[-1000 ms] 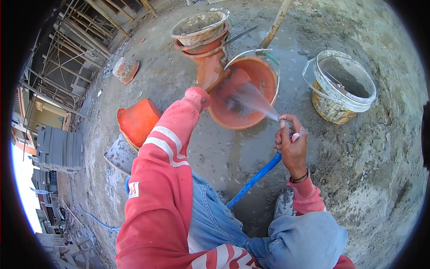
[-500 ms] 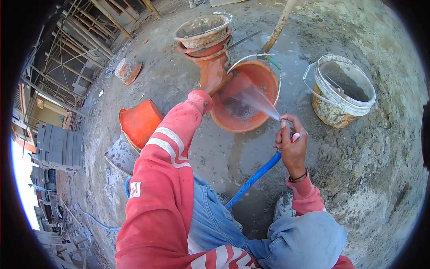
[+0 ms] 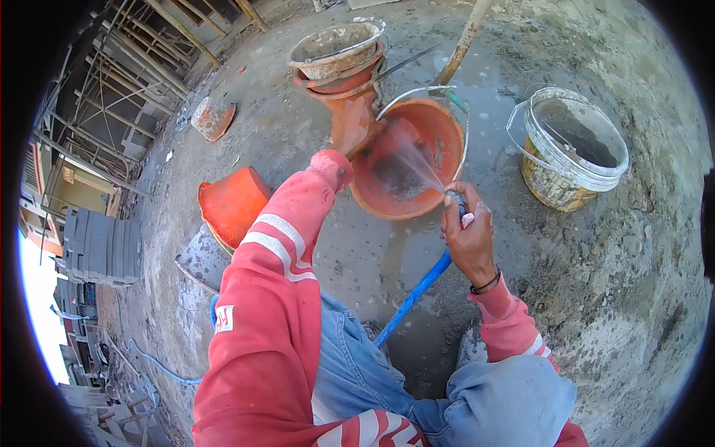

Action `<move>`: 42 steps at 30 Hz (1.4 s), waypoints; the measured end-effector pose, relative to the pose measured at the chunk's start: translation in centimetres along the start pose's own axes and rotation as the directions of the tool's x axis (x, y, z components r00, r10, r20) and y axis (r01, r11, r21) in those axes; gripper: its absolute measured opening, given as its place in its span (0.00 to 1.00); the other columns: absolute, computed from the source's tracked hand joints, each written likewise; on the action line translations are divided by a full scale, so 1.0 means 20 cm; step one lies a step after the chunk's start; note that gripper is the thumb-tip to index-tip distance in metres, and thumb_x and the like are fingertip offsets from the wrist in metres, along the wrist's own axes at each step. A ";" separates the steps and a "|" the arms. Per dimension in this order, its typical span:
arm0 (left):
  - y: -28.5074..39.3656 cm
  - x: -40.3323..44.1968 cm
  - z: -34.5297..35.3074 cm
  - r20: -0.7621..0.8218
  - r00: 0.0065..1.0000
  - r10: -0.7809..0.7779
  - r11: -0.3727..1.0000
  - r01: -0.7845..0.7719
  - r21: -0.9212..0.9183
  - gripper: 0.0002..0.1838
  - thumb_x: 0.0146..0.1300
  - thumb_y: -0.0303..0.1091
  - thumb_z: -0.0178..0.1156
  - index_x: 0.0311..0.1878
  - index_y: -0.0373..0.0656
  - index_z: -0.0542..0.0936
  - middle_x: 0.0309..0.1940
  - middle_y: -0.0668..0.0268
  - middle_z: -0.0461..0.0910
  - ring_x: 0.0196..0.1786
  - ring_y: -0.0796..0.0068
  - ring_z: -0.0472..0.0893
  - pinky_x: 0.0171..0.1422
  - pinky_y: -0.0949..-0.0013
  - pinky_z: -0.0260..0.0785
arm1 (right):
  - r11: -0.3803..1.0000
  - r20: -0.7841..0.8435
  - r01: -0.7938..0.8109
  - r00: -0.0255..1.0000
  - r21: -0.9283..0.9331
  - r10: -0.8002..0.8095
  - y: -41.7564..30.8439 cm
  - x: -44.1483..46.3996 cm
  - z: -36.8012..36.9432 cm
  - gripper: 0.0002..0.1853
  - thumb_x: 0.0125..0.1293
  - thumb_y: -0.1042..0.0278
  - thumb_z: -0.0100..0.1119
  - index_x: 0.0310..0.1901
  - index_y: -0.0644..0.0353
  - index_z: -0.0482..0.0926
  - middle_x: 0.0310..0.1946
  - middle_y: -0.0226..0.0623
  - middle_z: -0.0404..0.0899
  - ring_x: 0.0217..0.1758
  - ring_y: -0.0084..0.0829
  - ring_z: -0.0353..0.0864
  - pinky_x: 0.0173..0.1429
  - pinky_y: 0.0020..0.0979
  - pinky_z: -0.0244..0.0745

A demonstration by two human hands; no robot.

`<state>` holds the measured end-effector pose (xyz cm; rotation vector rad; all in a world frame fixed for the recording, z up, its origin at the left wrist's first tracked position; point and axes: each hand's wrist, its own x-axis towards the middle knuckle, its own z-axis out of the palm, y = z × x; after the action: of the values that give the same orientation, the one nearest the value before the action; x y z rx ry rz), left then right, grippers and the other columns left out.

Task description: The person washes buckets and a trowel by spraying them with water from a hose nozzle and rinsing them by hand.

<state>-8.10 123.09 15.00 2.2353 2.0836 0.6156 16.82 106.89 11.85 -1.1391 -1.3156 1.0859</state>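
Hose (image 3: 414, 298) below right fingers (image 3: 452, 222) looks smooth plastic. Bucket (image 3: 448, 149) ahead of them: wet, glossy plastic. Pail (image 3: 570, 177) rightward: rough, matt crust.

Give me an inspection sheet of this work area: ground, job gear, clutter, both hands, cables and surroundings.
Surface: grey ground, wet and muddy.
Job's things: orange bucket, tilted, with water spray going into it from a blue hose.
Clutter: stack of dirty tubs; white bucket, caked with grey; red-orange bucket and small tub at left.
Left hand: at the orange bucket's edge; grip unclear.
Right hand: closed around the hose end.
Cables: no power cable made out; thin blue line on the ground at left.
Surroundings: poles and stacked grey blocks.
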 end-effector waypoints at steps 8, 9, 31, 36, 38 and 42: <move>0.01 0.01 -0.03 -0.024 1.000 0.012 1.000 -0.012 -0.020 0.29 0.54 0.40 0.72 0.60 0.44 0.80 0.50 0.47 0.86 0.55 0.41 0.83 0.58 0.45 0.75 | 0.993 0.013 -0.076 0.997 0.093 0.075 0.03 -0.02 -0.03 0.08 0.76 0.70 0.56 0.50 0.64 0.78 0.19 0.25 0.71 0.23 0.13 0.69 0.27 0.26 0.62; 0.02 0.01 -0.04 -0.023 1.000 0.013 1.000 -0.013 -0.021 0.29 0.54 0.40 0.72 0.60 0.44 0.80 0.50 0.47 0.86 0.55 0.41 0.83 0.58 0.45 0.75 | 0.993 0.012 -0.077 0.997 0.092 0.076 0.03 -0.02 -0.03 0.08 0.76 0.70 0.56 0.50 0.64 0.78 0.19 0.25 0.71 0.23 0.13 0.69 0.27 0.26 0.62; 0.06 -0.02 -0.05 0.024 0.999 -0.029 0.995 0.031 -0.092 0.24 0.50 0.39 0.71 0.52 0.42 0.82 0.35 0.45 0.86 0.45 0.39 0.85 0.51 0.44 0.76 | 1.000 0.023 0.018 1.000 0.005 -0.018 0.09 -0.05 -0.03 0.07 0.79 0.69 0.52 0.51 0.61 0.75 0.18 0.24 0.70 0.19 0.14 0.69 0.22 0.23 0.68; 0.06 -0.02 0.01 0.156 0.985 -0.079 0.992 0.093 -0.085 0.20 0.44 0.36 0.66 0.42 0.36 0.83 0.31 0.42 0.84 0.40 0.37 0.86 0.46 0.43 0.76 | 0.999 -0.012 -0.032 0.999 0.038 0.032 0.13 -0.04 -0.05 0.07 0.78 0.69 0.52 0.51 0.61 0.75 0.18 0.24 0.70 0.18 0.15 0.69 0.22 0.23 0.68; 0.14 -0.05 -0.02 0.119 0.992 -0.051 0.992 0.063 -0.105 0.20 0.44 0.36 0.66 0.41 0.35 0.83 0.30 0.42 0.84 0.39 0.36 0.85 0.46 0.43 0.76 | 1.000 -0.038 -0.024 0.999 0.014 0.024 0.18 -0.05 -0.08 0.07 0.78 0.68 0.52 0.51 0.60 0.75 0.18 0.24 0.70 0.18 0.15 0.69 0.22 0.23 0.68; 0.26 -0.08 0.00 0.026 1.000 -0.012 0.995 0.015 -0.100 0.18 0.45 0.34 0.65 0.39 0.34 0.82 0.32 0.43 0.84 0.39 0.35 0.84 0.46 0.43 0.76 | 0.998 -0.131 -0.051 0.990 0.029 0.054 0.14 -0.06 -0.16 0.07 0.78 0.68 0.52 0.50 0.60 0.76 0.18 0.25 0.71 0.18 0.16 0.71 0.23 0.24 0.68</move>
<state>-3.20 120.91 16.06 2.1625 2.0071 0.6719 20.19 106.20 9.04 -1.2112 -1.1715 1.0443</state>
